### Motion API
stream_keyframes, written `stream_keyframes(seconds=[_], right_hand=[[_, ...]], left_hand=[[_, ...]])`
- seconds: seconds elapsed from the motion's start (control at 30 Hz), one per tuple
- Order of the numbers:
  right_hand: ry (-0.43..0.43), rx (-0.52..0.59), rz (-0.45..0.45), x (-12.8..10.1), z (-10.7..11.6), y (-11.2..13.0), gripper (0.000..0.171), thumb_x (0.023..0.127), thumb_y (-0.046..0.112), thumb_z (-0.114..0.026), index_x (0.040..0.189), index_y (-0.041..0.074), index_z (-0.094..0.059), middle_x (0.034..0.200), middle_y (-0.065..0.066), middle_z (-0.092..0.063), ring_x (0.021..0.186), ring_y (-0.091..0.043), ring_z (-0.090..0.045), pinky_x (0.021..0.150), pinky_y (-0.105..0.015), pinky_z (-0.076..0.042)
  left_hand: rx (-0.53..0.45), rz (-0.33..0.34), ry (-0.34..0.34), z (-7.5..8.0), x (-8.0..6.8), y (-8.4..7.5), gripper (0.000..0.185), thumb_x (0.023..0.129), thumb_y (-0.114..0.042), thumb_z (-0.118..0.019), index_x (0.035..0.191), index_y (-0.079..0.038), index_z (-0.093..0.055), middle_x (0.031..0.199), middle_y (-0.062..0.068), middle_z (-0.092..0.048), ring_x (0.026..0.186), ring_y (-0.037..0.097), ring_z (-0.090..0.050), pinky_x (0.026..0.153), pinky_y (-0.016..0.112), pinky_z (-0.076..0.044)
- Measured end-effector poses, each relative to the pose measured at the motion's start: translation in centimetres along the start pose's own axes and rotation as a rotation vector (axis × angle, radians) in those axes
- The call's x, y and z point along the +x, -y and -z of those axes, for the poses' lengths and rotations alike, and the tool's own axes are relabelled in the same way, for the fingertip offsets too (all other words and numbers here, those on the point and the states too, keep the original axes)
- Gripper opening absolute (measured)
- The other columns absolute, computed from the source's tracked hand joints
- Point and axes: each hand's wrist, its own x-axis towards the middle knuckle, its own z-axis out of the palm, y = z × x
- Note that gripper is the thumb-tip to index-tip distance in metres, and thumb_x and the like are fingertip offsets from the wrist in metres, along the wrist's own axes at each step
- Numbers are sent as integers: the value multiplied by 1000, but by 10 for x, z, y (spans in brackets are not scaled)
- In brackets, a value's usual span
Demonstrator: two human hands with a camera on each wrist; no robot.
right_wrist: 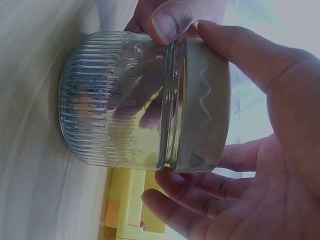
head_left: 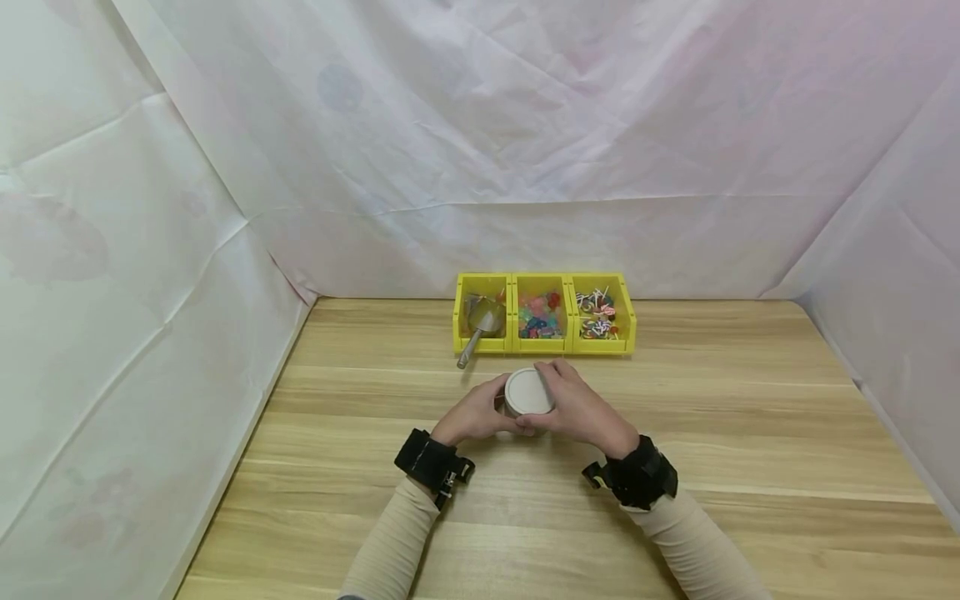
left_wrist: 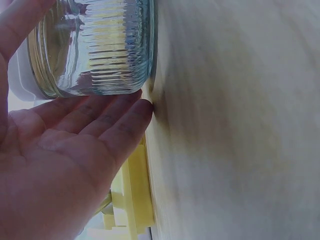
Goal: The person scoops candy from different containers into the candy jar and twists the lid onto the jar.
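Observation:
A ribbed clear glass jar (right_wrist: 107, 105) stands upright on the table, with nothing visible inside it. Its pale lid (head_left: 528, 391) sits on top. From the left side my left hand (head_left: 476, 412) holds the glass body, thumb on the near side and fingers along the far side, as the left wrist view shows. My right hand (head_left: 581, 408) grips the lid at its rim, the thumb at the near edge and the fingers around the far edge. The two thumbs are close together at the front of the jar.
Behind the jar stand three joined yellow bins (head_left: 543, 350). A metal scoop (head_left: 483, 321) lies in the left one, its handle over the front edge. Colourful small pieces (head_left: 540, 321) fill the middle bin; lollipops (head_left: 597, 321) lie in the right. Pale sheets (head_left: 525, 150) surround the wooden table (head_left: 750, 400).

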Motion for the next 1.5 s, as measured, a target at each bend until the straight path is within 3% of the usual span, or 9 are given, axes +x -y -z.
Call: stream_keyframes(seconds=[1.1,1.5], right_hand=[[-29,9,-54,-1,-3,2,92,76,52,-82,140,-4,-46,119,-17,-50,100,-26,-52,84,-41,-52],[18,28,2,-1,6,-4,97,78,45,-83,149,-1,-35,137,-21,-45,118,-32,-47,93,-46,-49]], left_hand=[[23,13,-8,0,1,-1,85,72,-36,-89,145,-20,-48,138,2,-58,128,21,-52,109,42,-41],[-4,11,1,0,2,0,83,73,-33,-89,144,-21,-49,138,-1,-57,128,19,-52,108,41,-41]])
